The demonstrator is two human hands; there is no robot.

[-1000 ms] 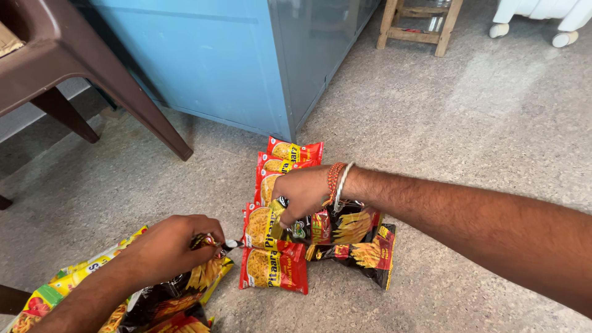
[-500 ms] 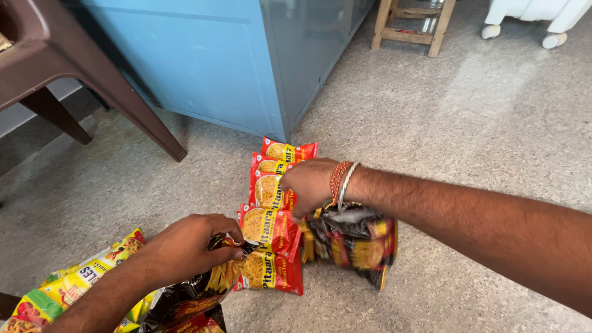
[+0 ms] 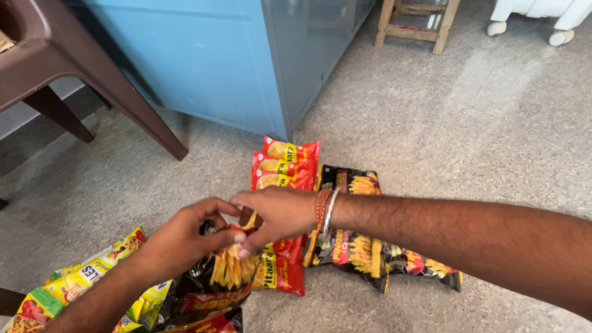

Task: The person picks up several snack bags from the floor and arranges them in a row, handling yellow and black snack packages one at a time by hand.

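Hands met over one dark snack packet (image 3: 225, 271) near the floor: left hand (image 3: 185, 237) and right hand (image 3: 277, 213) pinched its top. Red packets (image 3: 280, 169) and black packets (image 3: 357, 246) lay sorted beyond; yellow packets (image 3: 74, 280) remained left.

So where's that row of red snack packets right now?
The red snack packets lie in a row on the floor at mid-picture, just before the blue cabinet's corner, with black packets to their right and both hands over the near end.
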